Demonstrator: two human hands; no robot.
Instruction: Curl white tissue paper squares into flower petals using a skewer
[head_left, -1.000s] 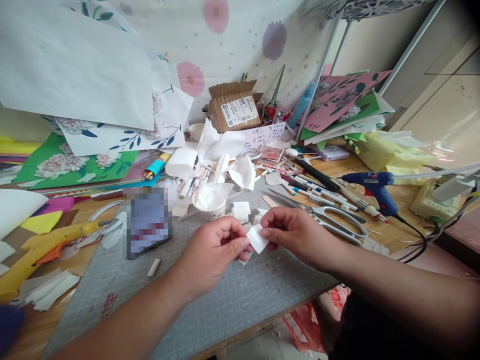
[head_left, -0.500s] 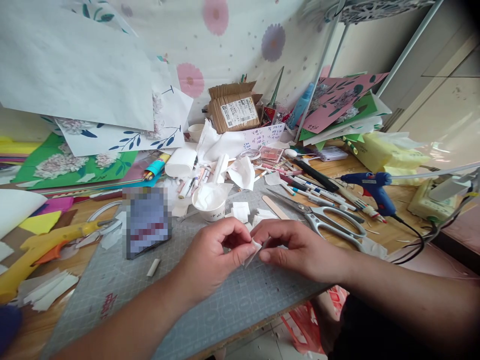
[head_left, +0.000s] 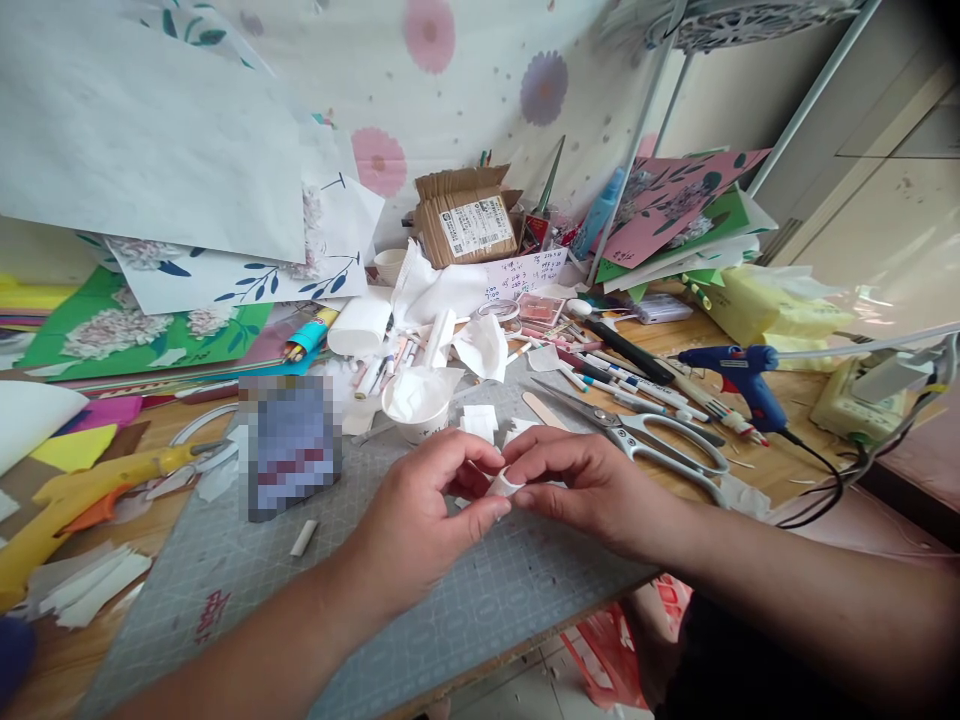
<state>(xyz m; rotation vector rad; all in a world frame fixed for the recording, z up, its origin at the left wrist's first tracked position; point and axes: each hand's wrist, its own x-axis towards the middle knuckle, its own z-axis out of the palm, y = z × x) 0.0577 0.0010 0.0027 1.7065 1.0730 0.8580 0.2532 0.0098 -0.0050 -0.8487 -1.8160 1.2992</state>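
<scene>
Between the fingertips of my left hand (head_left: 442,505) and my right hand (head_left: 581,485) is a small curled piece of white paper (head_left: 505,484). Both hands pinch it, a little above the grey cutting mat (head_left: 420,640). Just behind them stands a paper cup (head_left: 417,402) with white stuff in it. Small white paper pieces (head_left: 478,422) and a wooden craft stick (head_left: 541,408) lie beyond my fingers, partly hidden. A short white paper roll (head_left: 304,538) rests on the mat to the left.
Large scissors (head_left: 645,440) and a blue glue gun (head_left: 739,375) lie to the right, beside many pens. At left are a yellow glue gun (head_left: 112,490) and paper strips (head_left: 97,585). A blurred-out upright object (head_left: 294,450) stands on the mat. Behind is a cardboard box (head_left: 469,220).
The white paper has gone from a flat, slanting strip to a curled, roll-like shape between my fingers. My right fingertips have come closer to my left ones.
</scene>
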